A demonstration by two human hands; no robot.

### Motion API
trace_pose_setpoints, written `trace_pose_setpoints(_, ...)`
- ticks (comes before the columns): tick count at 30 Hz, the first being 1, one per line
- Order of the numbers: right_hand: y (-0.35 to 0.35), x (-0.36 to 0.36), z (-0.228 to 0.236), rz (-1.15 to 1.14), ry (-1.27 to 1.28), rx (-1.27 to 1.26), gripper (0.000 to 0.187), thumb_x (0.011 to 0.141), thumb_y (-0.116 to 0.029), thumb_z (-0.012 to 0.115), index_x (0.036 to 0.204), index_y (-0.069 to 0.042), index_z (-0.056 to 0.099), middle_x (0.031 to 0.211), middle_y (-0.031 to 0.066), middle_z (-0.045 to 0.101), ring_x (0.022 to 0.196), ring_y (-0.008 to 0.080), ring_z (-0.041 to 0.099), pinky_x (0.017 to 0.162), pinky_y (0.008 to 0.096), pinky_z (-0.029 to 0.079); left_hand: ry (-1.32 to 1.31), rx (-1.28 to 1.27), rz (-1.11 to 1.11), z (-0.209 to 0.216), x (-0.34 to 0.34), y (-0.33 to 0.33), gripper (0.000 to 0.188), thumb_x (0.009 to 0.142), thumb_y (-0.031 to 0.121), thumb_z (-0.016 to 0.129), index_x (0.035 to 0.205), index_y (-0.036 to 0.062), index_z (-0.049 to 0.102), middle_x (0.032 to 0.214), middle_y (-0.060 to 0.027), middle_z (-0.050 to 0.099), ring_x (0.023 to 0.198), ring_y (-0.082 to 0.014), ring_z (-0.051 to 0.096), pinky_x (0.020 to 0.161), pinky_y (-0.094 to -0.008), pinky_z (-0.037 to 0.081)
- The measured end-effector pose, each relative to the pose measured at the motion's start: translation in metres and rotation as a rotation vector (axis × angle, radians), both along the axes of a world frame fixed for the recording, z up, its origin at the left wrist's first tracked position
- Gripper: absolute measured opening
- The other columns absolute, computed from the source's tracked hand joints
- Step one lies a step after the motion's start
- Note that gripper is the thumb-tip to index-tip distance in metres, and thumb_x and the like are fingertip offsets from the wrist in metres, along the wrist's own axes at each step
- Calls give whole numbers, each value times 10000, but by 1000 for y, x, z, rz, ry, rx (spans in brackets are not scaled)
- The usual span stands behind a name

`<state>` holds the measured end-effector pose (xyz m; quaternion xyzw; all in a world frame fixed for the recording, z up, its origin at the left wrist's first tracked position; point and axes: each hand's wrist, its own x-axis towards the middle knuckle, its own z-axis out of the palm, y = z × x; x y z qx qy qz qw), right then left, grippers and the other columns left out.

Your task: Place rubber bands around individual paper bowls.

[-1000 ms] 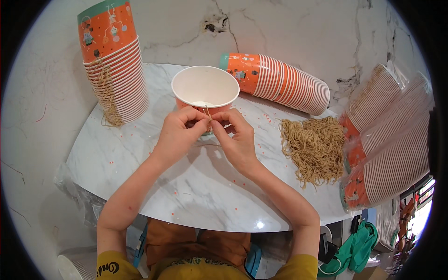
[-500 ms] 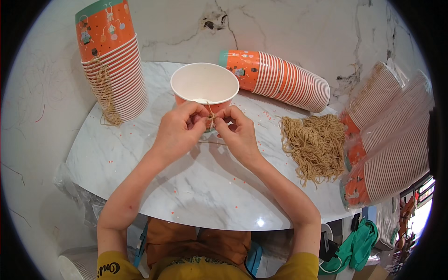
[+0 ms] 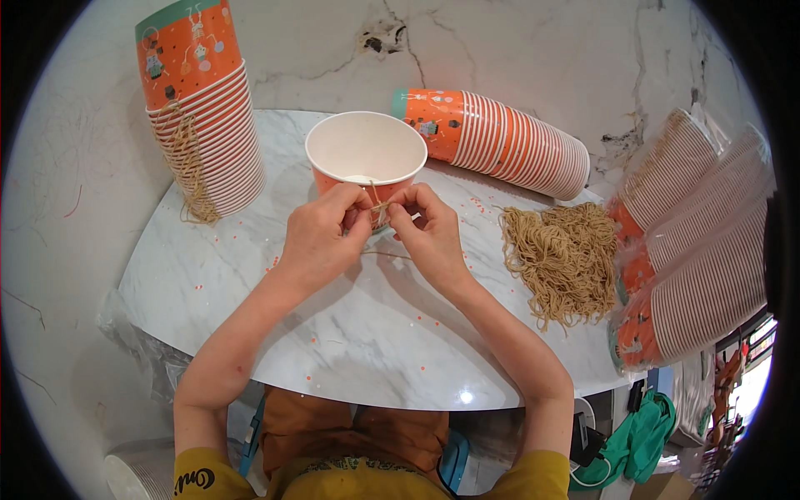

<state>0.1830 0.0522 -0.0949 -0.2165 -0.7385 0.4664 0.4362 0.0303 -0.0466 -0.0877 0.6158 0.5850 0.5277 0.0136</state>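
Observation:
An orange paper cup (image 3: 367,154) with a white rim and white inside stands upright on the marble-look table, mouth up. A tan twine (image 3: 376,193) comes over its near rim and down its front wall. Both hands work at this twine just in front of the cup. My left hand (image 3: 327,229) pinches one part between thumb and forefinger; my right hand (image 3: 429,229) pinches another part a little to the right. Between the fingertips the strands cross in what looks like a loop or knot. A loose end lies on the table below the hands.
Upside-down stacked cups (image 3: 208,125), with twine hanging down them, stand at the left. Another cup stack (image 3: 508,137) lies on its side behind. A heap of cut twine (image 3: 562,262) sits at the right, beside cup stacks in clear plastic (image 3: 708,292). Small orange paper dots dot the table (image 3: 375,350).
My fingertips have drawn slightly apart, the right hand shifting a little right and up. The small bunched knot between them now looks stretched into a flatter, more sideways strand.

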Motion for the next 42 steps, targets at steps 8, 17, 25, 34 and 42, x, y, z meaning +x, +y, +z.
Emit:
trace_pose_setpoints(8,-3,1,4,105,23,-226,150,976,-136,651,1021,7,664,888,30,693,798,83,634,616,249,525,-195,-110,-100,4,0,-2,50,934,9,644,978,-8,630,777,33,603,664,-9,497,575,-197,415)
trace_pose_setpoints(17,-10,1,0,176,81,-361,204,994,-196,701,1068,-6,690,924,33,705,793,78,643,629,245,557,-169,-98,-116,7,4,-3,58,936,13,650,985,-5,625,773,13,621,656,-27,519,584,-209,430)
trace_pose_setpoints(25,9,4,-4,-79,-89,335,90,892,-58,659,947,-5,611,903,67,638,763,164,664,583,299,565,112,-19,43,4,0,-1,71,890,80,638,954,51,632,827,-112,704,705,-314,696,612,-415,531)
trace_pose_setpoints(34,4,5,2,6,-88,364,124,871,-40,656,978,-13,602,954,86,614,800,203,667,633,319,568,16,56,-51,0,3,2,98,910,120,670,977,52,692,797,-111,721,660,-308,688,597,-393,531)
trace_pose_setpoints(42,9,7,0,64,-83,166,117,866,-13,625,981,-1,606,973,80,620,822,179,641,691,314,536,56,-4,-45,-7,-1,4,75,895,106,672,945,55,696,807,-121,725,668,-299,694,603,-383,532)
